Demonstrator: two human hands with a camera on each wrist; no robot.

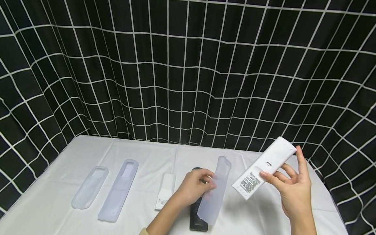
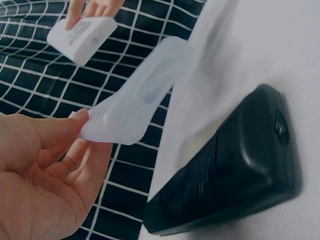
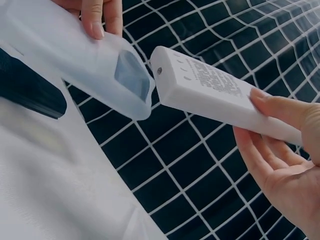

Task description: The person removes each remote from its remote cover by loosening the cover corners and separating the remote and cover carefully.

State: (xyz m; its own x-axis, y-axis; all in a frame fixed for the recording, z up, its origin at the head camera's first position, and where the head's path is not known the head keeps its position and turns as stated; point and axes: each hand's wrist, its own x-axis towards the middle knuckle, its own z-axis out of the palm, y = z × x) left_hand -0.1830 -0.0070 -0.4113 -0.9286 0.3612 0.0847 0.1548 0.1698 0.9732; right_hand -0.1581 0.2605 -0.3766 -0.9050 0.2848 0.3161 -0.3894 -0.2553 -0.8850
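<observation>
Translucent silicone remote sleeve (image 1: 213,189) pinched in left hand (image 1: 192,187); right hand (image 1: 293,189) grips white plastic remote (image 1: 264,171). Risk: limp sleeve mouth folds, remote snags.

Left hand (image 1: 195,187): positioned low and centre in the head view, forearm entering from the bottom edge and angled up to the right. The fingers (image 2: 60,127) are curled, with the thumb pressed against them in a pinch grip. The palm faces inward, toward the right hand.

Right hand (image 1: 292,186): raised higher than the left and set well apart from it, forearm rising from the lower right edge. The palm faces left. The 4 fingers (image 3: 280,107) are extended and slightly bent as a support, with the thumb opposing them in a grip. The wrist is roughly straight, in line with the forearm.
</observation>
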